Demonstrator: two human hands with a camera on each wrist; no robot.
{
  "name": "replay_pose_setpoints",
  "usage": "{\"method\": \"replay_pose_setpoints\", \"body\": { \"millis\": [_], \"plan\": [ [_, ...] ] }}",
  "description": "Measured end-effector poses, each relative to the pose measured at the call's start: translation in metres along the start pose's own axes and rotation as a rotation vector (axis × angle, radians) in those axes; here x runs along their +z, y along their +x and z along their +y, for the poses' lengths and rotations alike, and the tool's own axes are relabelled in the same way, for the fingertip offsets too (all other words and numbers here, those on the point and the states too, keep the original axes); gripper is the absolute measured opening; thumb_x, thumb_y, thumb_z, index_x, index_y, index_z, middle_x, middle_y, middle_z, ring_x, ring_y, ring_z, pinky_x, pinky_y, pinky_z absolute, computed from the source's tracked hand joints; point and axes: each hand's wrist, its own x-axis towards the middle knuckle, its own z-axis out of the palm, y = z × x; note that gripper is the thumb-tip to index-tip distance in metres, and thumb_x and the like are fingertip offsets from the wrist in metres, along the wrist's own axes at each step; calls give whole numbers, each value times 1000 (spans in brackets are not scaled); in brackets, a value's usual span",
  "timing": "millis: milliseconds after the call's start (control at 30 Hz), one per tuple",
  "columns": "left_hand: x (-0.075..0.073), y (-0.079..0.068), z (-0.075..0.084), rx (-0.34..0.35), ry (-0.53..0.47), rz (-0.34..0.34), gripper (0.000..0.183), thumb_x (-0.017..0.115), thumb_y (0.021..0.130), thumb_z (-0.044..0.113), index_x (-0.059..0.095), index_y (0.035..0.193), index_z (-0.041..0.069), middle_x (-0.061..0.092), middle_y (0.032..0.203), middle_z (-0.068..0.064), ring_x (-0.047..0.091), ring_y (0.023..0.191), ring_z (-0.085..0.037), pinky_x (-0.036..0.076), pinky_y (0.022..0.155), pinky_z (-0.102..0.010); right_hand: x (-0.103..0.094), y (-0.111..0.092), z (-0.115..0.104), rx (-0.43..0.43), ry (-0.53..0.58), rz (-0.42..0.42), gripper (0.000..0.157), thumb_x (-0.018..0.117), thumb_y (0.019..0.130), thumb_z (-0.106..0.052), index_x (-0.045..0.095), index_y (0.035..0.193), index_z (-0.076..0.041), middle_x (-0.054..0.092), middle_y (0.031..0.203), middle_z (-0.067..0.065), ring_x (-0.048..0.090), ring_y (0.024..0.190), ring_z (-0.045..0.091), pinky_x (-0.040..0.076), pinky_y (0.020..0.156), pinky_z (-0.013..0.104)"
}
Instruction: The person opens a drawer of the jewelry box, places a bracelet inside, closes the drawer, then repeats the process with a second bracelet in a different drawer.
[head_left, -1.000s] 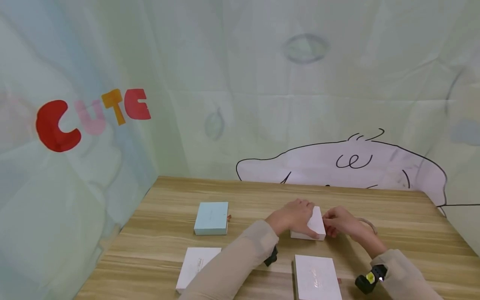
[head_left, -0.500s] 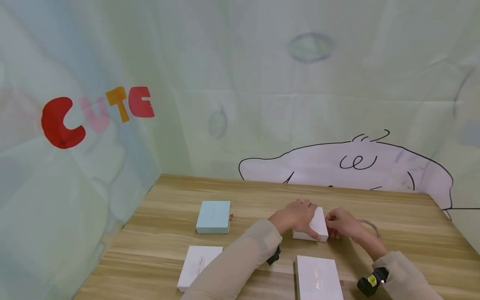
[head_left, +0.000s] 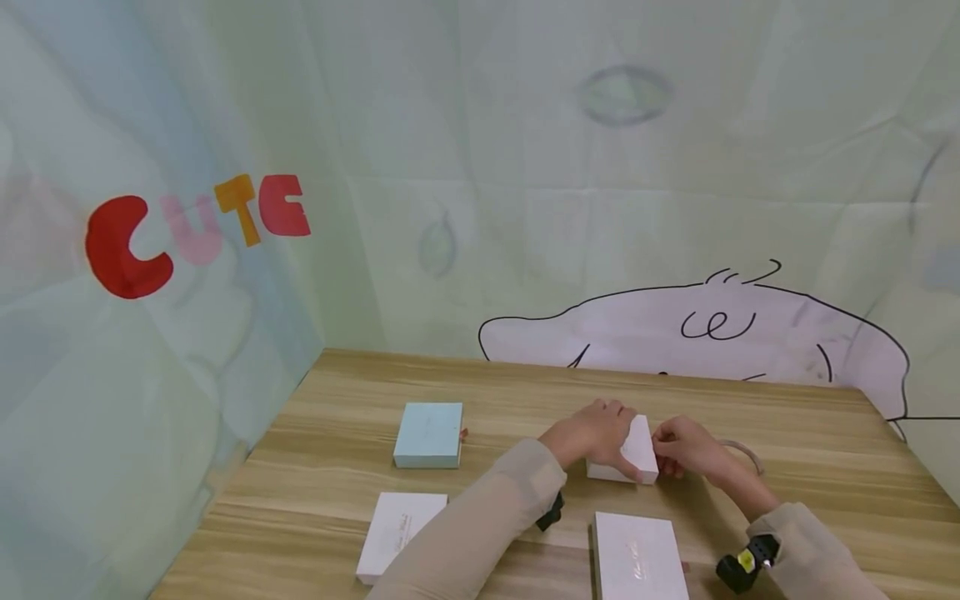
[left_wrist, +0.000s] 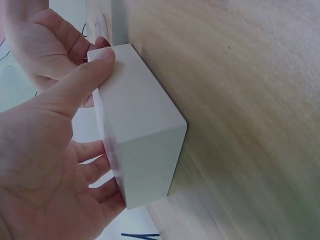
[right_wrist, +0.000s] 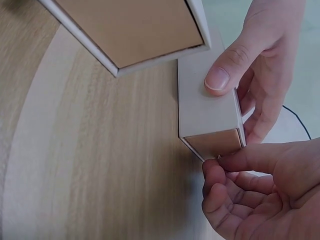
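Note:
At the back right of the table, a white drawer-style box [head_left: 640,446] lies flat. My left hand [head_left: 596,433] grips it, with the thumb [left_wrist: 102,62] on its near side and the fingers over the top toward the far side. My right hand [head_left: 690,450] is at the box's right end. Seen from the right wrist, the tan drawer end [right_wrist: 217,143] sits inside the white sleeve, and the thumb and index fingertip pinch at its middle. What they pinch is mostly hidden by the fingertips; similar boxes carry a small tab there.
A light blue box [head_left: 427,437] with a small reddish tab lies at the back left. Two more white boxes lie nearer: one box [head_left: 390,533] partly behind the left sleeve, another box [head_left: 641,558] in front. A thin beige loop [head_left: 746,452] lies beyond the right wrist.
Both hands keep their hold on the box, and it has not visibly moved. Only the head view has shifted slightly.

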Motion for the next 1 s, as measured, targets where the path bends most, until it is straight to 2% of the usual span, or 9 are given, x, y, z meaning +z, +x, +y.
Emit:
{"method": "replay_pose_setpoints", "body": {
  "millis": [700,1000],
  "plan": [
    [-1,-1,0,-8,-4,-22,102,65,80,73,30,156,14,38,153,1,36,138,-13,30,109,-23,-4,-3,5,-22,5,-1,12,55,90,8,59,79,6,59,64,6,56,54,18,47,46,27],
    [0,1,-1,-8,-9,-15,103,66,79,73,30,156,13,39,152,1,37,137,-13,31,109,-22,-7,-3,7,-37,-2,-7,12,54,88,9,59,78,7,59,63,6,55,53,15,47,46,27]
  ]
}}
